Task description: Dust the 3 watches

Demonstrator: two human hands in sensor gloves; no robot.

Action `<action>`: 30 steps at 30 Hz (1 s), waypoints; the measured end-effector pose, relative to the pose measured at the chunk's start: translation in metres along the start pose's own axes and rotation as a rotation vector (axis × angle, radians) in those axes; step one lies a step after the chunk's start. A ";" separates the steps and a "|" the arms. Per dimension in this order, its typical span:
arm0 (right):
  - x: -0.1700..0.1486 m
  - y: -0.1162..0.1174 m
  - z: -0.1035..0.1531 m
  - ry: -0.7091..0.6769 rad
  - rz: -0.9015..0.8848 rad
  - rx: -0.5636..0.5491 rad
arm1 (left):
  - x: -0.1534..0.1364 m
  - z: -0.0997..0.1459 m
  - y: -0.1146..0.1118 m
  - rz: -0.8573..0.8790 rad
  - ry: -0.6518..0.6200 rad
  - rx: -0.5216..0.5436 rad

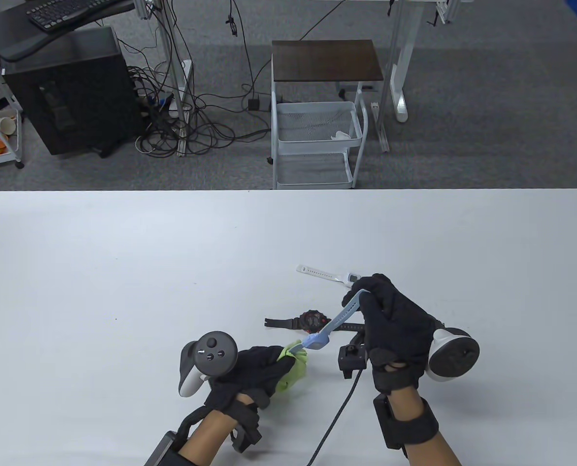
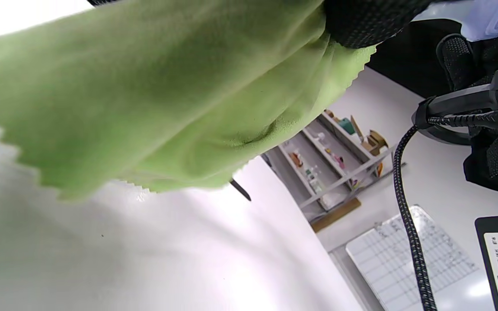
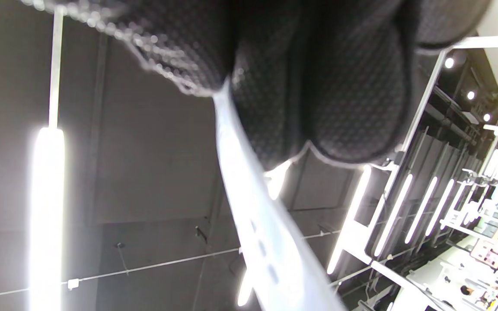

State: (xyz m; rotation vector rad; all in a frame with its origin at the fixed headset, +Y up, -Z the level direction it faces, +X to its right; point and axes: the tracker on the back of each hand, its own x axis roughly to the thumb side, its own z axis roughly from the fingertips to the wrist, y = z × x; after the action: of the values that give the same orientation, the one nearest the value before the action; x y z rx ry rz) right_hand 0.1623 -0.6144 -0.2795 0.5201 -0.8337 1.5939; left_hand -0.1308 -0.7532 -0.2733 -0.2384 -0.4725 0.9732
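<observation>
My right hand pinches the strap of a light blue watch and holds it slanted above the table. Its case end reaches down to the green cloth, which my left hand grips and presses against it. In the left wrist view the green cloth fills the upper half. In the right wrist view the pale strap runs down from my gloved fingers. A black watch with a red face lies flat behind the blue one. A white watch lies farther back, partly hidden by my right hand.
A black cable trails from the right wrist across the white table to its near edge. Beyond the table's far edge stand a white wire cart and a black computer tower.
</observation>
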 end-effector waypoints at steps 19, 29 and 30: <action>-0.006 -0.007 -0.002 0.035 0.014 -0.029 | -0.018 -0.014 -0.023 -0.173 0.180 -0.352; -0.008 -0.006 -0.002 0.039 0.017 -0.026 | -0.031 -0.019 -0.033 -0.310 0.279 -0.430; -0.008 -0.006 -0.002 0.038 0.018 -0.026 | -0.032 -0.019 -0.033 -0.317 0.284 -0.433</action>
State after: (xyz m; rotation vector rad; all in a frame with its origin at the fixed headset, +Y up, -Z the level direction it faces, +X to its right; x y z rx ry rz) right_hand 0.1702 -0.6179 -0.2851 0.4633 -0.8311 1.6029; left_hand -0.1121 -0.7978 -0.2856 -0.6624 -0.4390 0.5076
